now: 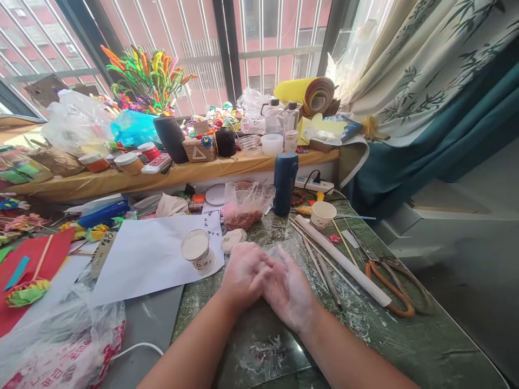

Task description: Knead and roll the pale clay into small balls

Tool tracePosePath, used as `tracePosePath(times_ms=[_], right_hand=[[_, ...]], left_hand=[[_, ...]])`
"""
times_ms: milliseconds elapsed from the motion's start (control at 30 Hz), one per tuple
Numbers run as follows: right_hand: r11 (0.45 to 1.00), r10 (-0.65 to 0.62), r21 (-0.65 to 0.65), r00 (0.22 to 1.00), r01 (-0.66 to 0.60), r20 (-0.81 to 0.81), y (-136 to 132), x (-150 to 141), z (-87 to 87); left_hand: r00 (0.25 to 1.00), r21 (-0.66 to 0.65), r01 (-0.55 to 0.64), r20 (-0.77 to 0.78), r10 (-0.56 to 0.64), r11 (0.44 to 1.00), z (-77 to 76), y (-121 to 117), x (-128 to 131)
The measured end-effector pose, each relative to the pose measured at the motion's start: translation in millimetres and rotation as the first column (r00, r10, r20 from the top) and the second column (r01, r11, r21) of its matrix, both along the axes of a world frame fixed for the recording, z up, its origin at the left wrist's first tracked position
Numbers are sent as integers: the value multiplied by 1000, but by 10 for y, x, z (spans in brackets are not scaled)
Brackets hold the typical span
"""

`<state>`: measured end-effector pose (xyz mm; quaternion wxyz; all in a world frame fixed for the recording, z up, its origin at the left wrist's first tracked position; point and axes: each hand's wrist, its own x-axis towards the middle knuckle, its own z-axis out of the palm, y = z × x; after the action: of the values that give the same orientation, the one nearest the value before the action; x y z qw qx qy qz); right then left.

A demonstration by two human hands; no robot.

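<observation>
My left hand (244, 274) and my right hand (292, 294) are pressed together over the middle of the table, both dusted with white powder. The left fingers curl over the right palm, while the right fingers are partly covered. Whatever lies between the palms, if anything, is hidden. Just beyond the left hand sits a pale lump of clay (234, 241). A paper cup of white powder (195, 247) stands to the left on a white sheet of paper (141, 256). Under the hands lies a clear sheet (279, 351) with white smears.
On the right lie a white rolling rod (344, 262), thin sticks and tools, and orange-handled scissors (391, 289). Behind stand a dark blue flask (285, 183), a bag of brown clay (245, 210) and a paper cup (323, 214). A crumpled plastic bag (77, 335) lies front left.
</observation>
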<state>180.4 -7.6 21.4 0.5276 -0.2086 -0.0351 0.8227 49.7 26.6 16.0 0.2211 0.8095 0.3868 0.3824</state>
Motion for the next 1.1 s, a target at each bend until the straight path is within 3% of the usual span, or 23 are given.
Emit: tracePosePath(times_ms=[133,233,333,400,500,600,700,800,967,1100], right_hand=[[948,-281,-135,957,288,64,113,140,-69],[896,-374,-190,913,401,160,186,219,-120],[931,-342,-81,927,357,151,170,227,-96],[964,-268,43,954,264,133,123,211,-57],[981,-150,143,983,134,108,59,172,-34],[992,-66,116,992,54,106,31,112,-78],[998,-55,35,989,51,135,11,44,-111],[992,-86,106,987,72,137,-28,0,-58],[946,24,318,990,-68,142,-91,-19,110],[937,93,315,978,-149,187,-93,-27,106]], left_hand=[[911,16,315,-287,-297,949,105,-80,95],[870,79,434,-294,-395,897,91,-101,74],[940,203,341,-67,-335,918,11,-95,7],[966,216,223,81,-245,950,-49,-73,-36],[970,193,139,169,-172,971,-99,-35,-72],[969,231,138,172,-180,963,-69,-43,-56],[964,268,222,86,-253,937,13,-89,-2],[954,229,297,-23,-300,927,64,-99,32],[995,182,82,41,-91,980,3,11,-76],[986,106,104,118,-117,989,-33,53,-143]])
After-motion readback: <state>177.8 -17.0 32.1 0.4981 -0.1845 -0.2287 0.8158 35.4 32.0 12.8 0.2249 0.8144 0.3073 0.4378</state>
